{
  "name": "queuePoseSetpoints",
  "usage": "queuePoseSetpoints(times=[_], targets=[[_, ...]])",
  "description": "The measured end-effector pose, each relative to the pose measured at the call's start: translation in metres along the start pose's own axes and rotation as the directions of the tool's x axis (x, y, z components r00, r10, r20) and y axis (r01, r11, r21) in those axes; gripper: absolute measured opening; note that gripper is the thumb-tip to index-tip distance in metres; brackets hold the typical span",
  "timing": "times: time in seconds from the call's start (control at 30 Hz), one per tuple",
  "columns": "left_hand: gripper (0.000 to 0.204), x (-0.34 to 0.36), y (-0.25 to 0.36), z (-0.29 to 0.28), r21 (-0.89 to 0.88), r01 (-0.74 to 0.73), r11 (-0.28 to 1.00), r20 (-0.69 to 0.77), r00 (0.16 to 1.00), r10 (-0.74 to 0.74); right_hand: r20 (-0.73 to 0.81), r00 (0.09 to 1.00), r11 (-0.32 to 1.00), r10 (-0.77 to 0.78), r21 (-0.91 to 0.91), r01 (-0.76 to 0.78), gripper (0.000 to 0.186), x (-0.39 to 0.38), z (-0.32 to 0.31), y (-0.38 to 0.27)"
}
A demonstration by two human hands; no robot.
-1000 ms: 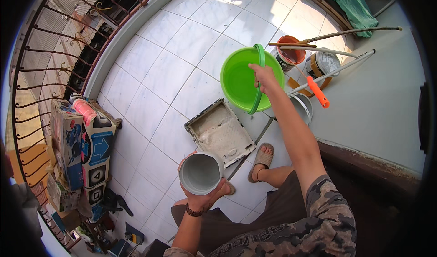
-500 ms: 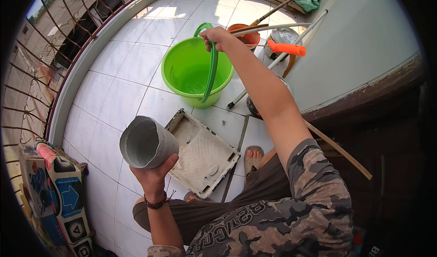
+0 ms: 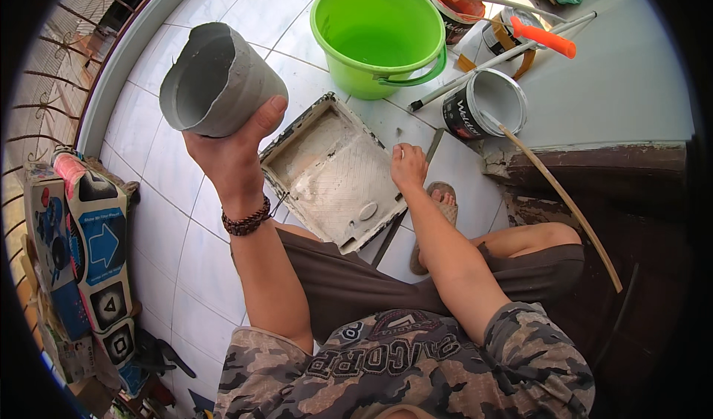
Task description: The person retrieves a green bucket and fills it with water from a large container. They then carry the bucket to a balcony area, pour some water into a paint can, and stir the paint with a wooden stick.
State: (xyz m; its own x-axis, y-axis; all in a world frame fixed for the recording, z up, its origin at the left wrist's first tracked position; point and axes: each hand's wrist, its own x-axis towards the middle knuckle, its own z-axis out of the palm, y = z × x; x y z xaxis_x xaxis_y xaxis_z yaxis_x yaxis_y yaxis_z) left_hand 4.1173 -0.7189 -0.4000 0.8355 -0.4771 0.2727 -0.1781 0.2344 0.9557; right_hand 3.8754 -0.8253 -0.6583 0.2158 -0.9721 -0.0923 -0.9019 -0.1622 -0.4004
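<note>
My left hand [image 3: 236,151] grips a grey tub with a ragged cut rim [image 3: 256,85] by its underside and wall. The tub is tilted, its mouth facing up and left; its grey inside shows no clear contents. My right hand [image 3: 410,168] is closed at the right edge of a worn off-white paint tray [image 3: 319,174]; its curled fingers hide whatever is in them. Dried paint streaks and dark chipped edges mark the tray, which lies on the tiles. Beyond it stands a lime-green bucket [image 3: 364,66], its green handle [image 3: 416,81] folded down at the near right side.
Right of the bucket stand a black paint can with a stick [image 3: 464,111], another can [image 3: 497,44] and an orange-stained pot [image 3: 453,7]. An orange-handled roller [image 3: 546,39] and a white pole [image 3: 512,53] lie across them. Printed boxes [image 3: 104,248] stand at left by the railing.
My right hand has let go of the bucket's handle and drawn back to the tray. The handle has dropped to the bucket's side. My left hand has raised the grey tub away from me.
</note>
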Motion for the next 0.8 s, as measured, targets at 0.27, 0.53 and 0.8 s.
queuePoseSetpoints(times=[0.27,0.53,0.8], targets=[[0.066,-0.009,-0.005,-0.002,0.103,0.014,0.995,0.081,0.996,-0.022,0.403,0.910,0.993,-0.101,-0.011,0.115,0.030,-0.011,0.035,-0.041],[0.072,-0.018,-0.009,-0.021,0.130,0.088,0.988,0.092,0.991,-0.100,0.605,0.741,0.957,-0.290,0.167,0.238,0.027,0.025,0.084,-0.126],[0.071,-0.014,-0.018,-0.021,0.075,0.152,0.985,0.097,0.982,-0.159,0.957,0.229,0.289,-0.181,-0.171,0.942,0.022,0.097,-0.117,-0.123]])
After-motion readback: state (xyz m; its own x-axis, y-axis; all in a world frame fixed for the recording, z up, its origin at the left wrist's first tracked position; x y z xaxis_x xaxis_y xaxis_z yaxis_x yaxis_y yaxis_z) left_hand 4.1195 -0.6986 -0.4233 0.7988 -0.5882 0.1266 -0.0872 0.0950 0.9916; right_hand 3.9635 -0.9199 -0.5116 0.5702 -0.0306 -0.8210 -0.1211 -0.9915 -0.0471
